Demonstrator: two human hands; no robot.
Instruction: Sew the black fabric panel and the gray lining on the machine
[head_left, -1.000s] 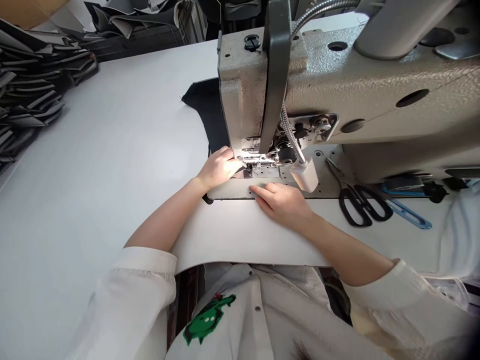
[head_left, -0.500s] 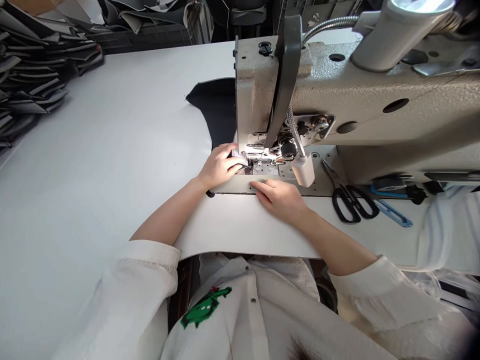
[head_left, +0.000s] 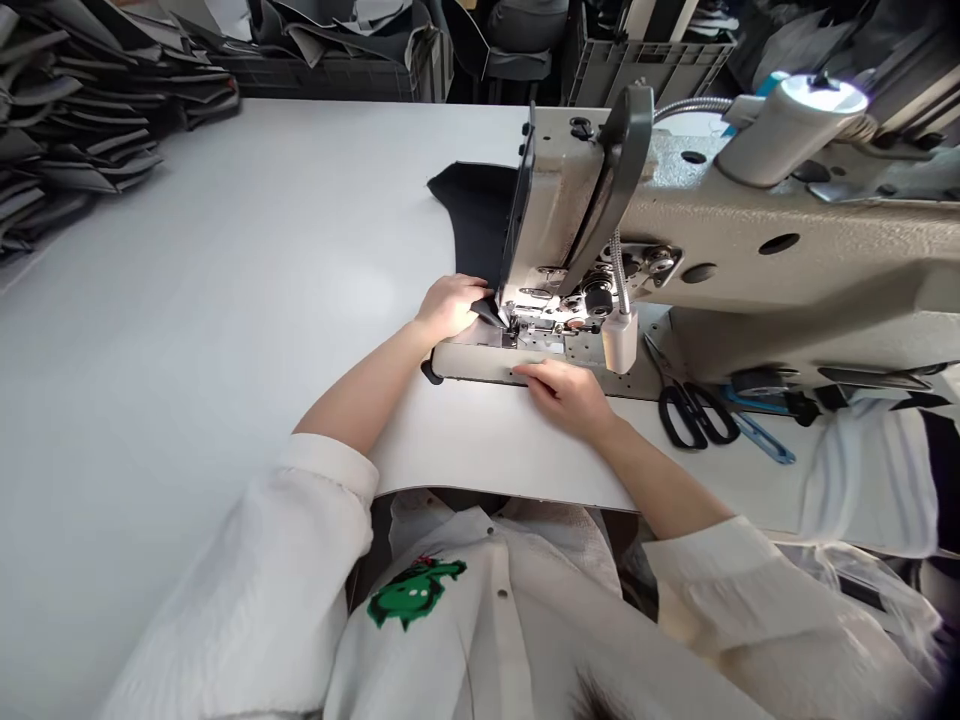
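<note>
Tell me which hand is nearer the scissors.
Right. The right hand rests at the front edge of the machine bed, left of the scissors; the left hand is farther left, on the dark fabric.

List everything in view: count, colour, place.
Table: one, white, under all the work
Sewing machine: one, beige, right half
Lamp: one, white, by needle
Cylinder: one, white, atop machine
Dark cloth: one, black, left of and partly behind machine head
Scissors: one, black handles, right
Tool: one, blue, beside scissors
Striped cloth: white, far right
Pieces: uncounted, grey-black, upper left
Crates: at least two, grey, back
Shirt: one, white, green print
Left hand: on dark cloth
Right hand: on machine bed
</note>
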